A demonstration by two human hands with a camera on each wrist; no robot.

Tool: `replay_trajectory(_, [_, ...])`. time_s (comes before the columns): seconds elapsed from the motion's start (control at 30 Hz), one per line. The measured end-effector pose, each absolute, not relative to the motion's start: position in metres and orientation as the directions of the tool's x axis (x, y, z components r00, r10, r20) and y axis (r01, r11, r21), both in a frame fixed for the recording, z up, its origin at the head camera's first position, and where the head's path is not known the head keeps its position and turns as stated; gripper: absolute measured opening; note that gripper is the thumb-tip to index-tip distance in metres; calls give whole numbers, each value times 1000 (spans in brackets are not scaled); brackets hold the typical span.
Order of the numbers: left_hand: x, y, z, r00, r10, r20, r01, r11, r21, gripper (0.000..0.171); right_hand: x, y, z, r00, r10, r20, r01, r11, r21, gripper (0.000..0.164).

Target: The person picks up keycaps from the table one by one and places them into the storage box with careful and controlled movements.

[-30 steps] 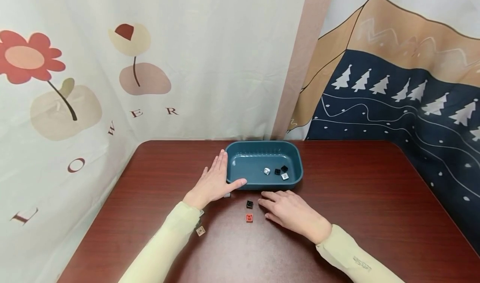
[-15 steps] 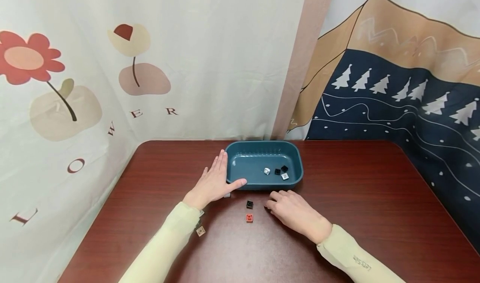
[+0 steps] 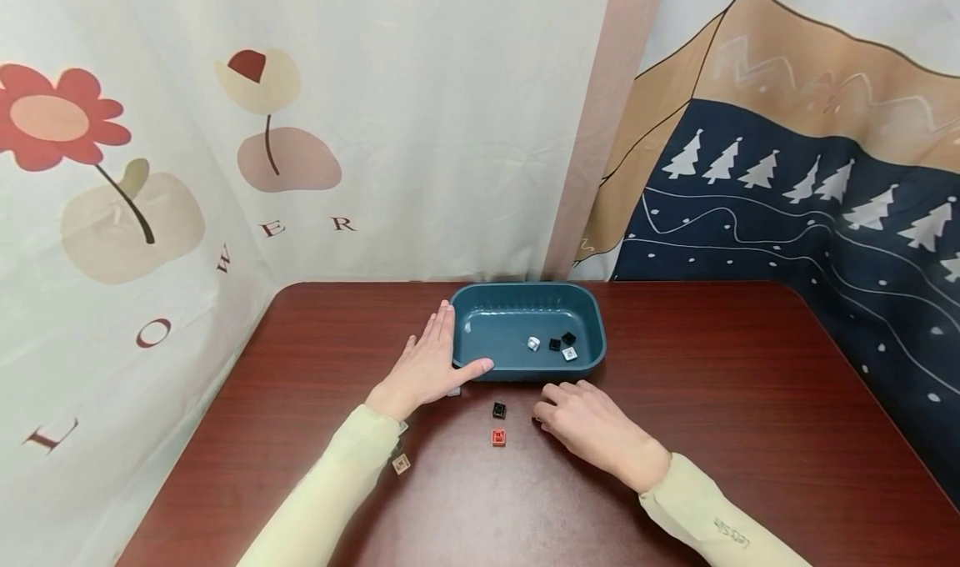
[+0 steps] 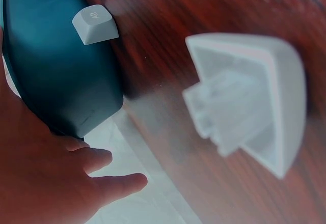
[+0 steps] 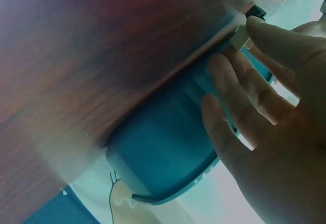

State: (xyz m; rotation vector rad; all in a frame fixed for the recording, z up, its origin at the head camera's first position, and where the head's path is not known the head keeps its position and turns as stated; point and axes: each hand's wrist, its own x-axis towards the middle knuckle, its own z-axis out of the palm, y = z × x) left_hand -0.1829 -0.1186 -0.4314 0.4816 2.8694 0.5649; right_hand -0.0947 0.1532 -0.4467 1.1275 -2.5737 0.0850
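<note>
My left hand lies with straight fingers along the left end of a blue-green tray, thumb over its near rim. In the right wrist view, my right hand pinches a pale keycap between thumb and fingertips, just in front of the tray. A black keycap and a red keycap lie to the left of that hand. Close to the left hand, a white keycap marked Alt and an upturned whitish keycap show in the left wrist view.
Inside the tray are two white keycaps, one a white keycap, and two black ones, one a black keycap. A tan keycap lies beside the left sleeve. Printed curtains stand behind the brown table.
My right hand has drawn slightly right, and its fingers have gone from spread to gathered. The left hand and the tray stay put.
</note>
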Motion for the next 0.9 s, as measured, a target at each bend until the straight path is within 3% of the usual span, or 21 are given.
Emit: replay_trajectory(0.9, [-182, -117, -430, -934, 342, -107, 278, 879, 387, 119, -101, 165, -407, -632, -604, 485, -722, 686, -87, 23])
